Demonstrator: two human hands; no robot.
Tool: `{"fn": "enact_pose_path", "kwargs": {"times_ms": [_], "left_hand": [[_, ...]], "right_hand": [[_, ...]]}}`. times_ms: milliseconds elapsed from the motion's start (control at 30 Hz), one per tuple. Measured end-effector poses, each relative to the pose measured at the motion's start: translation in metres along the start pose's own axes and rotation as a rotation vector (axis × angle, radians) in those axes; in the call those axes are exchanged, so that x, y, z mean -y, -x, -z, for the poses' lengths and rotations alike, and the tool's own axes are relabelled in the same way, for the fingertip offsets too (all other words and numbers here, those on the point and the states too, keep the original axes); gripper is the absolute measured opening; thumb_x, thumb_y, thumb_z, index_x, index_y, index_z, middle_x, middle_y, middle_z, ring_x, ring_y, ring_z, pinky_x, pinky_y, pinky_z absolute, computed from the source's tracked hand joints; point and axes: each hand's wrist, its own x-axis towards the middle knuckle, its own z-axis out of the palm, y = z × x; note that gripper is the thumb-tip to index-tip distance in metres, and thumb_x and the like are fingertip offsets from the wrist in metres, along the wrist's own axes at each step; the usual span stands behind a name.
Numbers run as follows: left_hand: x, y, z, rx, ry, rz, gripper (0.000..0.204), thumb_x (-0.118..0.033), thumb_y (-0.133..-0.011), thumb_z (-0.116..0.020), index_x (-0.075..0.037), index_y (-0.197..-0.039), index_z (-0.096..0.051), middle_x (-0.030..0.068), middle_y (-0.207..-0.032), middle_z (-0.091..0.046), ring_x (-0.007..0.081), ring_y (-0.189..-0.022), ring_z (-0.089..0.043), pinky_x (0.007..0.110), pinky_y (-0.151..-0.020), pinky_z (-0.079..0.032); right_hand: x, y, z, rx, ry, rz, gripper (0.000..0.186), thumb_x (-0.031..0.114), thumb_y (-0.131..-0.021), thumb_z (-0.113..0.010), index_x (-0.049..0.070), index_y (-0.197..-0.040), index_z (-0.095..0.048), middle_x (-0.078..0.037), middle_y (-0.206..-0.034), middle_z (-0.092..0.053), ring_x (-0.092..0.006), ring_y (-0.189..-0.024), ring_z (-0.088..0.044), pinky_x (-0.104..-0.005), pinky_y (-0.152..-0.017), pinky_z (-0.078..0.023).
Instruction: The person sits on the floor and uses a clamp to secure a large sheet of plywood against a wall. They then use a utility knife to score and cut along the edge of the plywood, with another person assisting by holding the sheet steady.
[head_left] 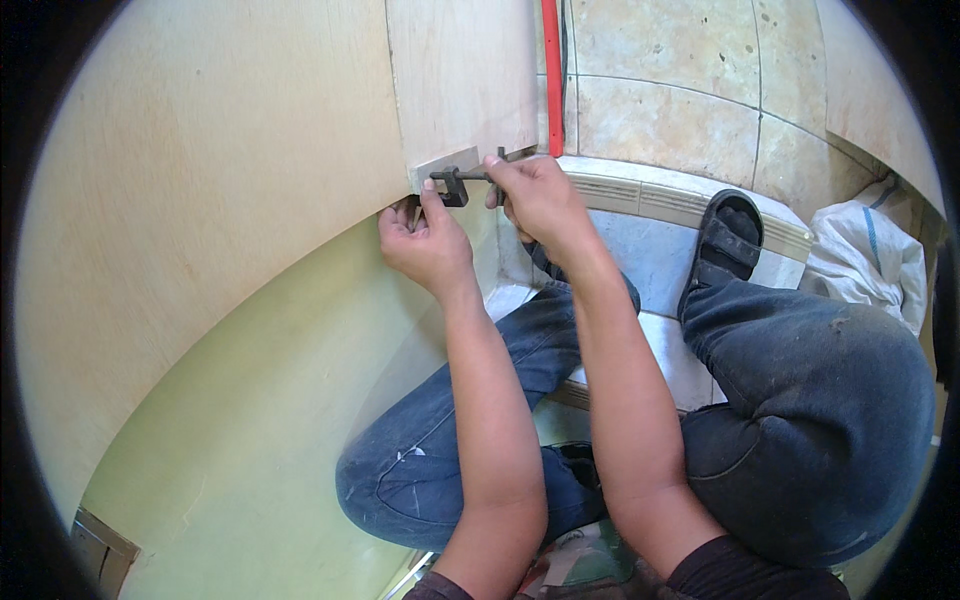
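A small dark metal clamp (456,188) sits at the lower edge of a pale wooden panel (250,120), beside a flat greyish plate or strip (443,166) lying against the wood. My left hand (430,245) steadies the clamp's frame, its thumb on top and the other fingers curled below, partly hidden behind the panel's edge. With thumb and fingers my right hand (540,200) grips the bar handle (501,178) at the end of the clamp's screw. Whether the jaws press on the panel or the strip, I cannot tell.
A red bar (552,80) stands beyond the panel on beige floor tiles (660,110). A tiled step edge (640,190) runs right. My jeans-clad knees and black sandal (728,240) are close by. At the right lies a white sack (868,255). A pale green wall (270,400) is below the panel.
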Motion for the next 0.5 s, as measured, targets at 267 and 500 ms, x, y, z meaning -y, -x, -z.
{"fn": "enact_pose_path", "kwargs": {"times_ms": [267, 500], "left_hand": [[-0.003, 0.0, 0.002, 0.018, -0.029, 0.045, 0.018, 0.001, -0.096, -0.076, 0.011, -0.107, -0.067, 0.0172, -0.106, -0.077, 0.0178, -0.094, -0.073, 0.03, -0.084, -0.058], [0.001, -0.002, 0.004, 0.044, -0.009, -0.006, 0.025, 0.001, -0.098, -0.074, 0.016, -0.116, -0.065, 0.0211, -0.109, -0.076, 0.0206, -0.096, -0.074, 0.032, -0.085, -0.061]], "right_hand": [[0.004, 0.015, 0.015, -0.101, 0.375, 0.488, 0.037, 0.027, -0.094, -0.078, -0.004, -0.114, -0.073, -0.017, -0.08, -0.073, -0.0289, -0.069, -0.069, -0.0431, -0.067, -0.055], [0.001, 0.012, 0.029, -0.047, 0.613, 0.66, 0.03, 0.022, -0.091, -0.08, 0.0, -0.112, -0.078, -0.023, -0.086, -0.072, -0.034, -0.076, -0.069, -0.0427, -0.07, -0.053]]}}
